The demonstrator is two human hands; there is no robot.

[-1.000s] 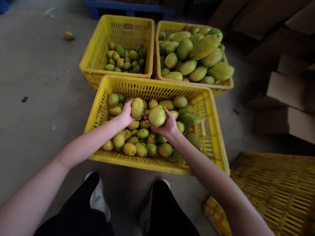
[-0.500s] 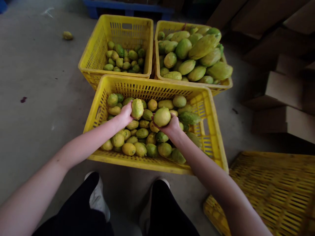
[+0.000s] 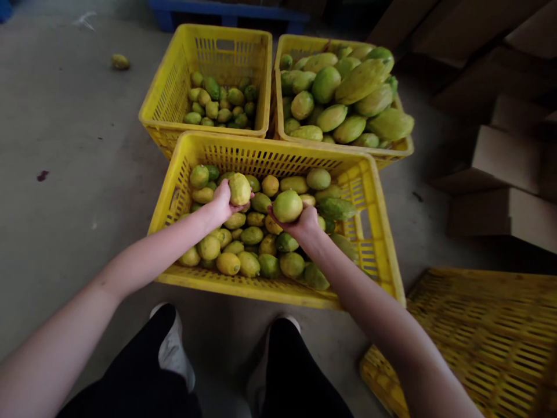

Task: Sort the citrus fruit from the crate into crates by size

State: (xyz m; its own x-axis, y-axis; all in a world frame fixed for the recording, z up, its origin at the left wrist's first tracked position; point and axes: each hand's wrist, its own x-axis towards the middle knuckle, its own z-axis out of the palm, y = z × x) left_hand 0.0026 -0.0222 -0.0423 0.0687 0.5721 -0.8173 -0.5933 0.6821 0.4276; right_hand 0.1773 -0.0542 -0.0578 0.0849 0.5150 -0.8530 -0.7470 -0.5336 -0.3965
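My left hand [image 3: 223, 200] is closed round a bumpy yellow papaya [image 3: 239, 189], with fingertips showing below it. Beside it, my right hand [image 3: 304, 223] cradles a rounder, smoother green-yellow papaya [image 3: 288, 206] from underneath. Both fruits are held above the front yellow crate [image 3: 278, 296], a small gap apart. Inside that crate lie many more papayas [image 3: 251, 235], green to yellow, mostly small and oval. A longer green papaya [image 3: 335, 208] rests near its right side.
Behind stand a yellow crate [image 3: 152, 110] with small green fruits low inside and another [image 3: 343, 147] heaped with long papayas. A single fruit [image 3: 120, 62] lies on the floor. Cardboard boxes [image 3: 505, 159] are at right, above a yellow slatted crate [image 3: 483, 331]. A blue pallet [image 3: 228, 13] is behind.
The left hand has rolled its papaya, showing a yellower side, and shifted slightly left, with fingers now visible beneath. The right hand's papaya looks slightly turned, greener side up.
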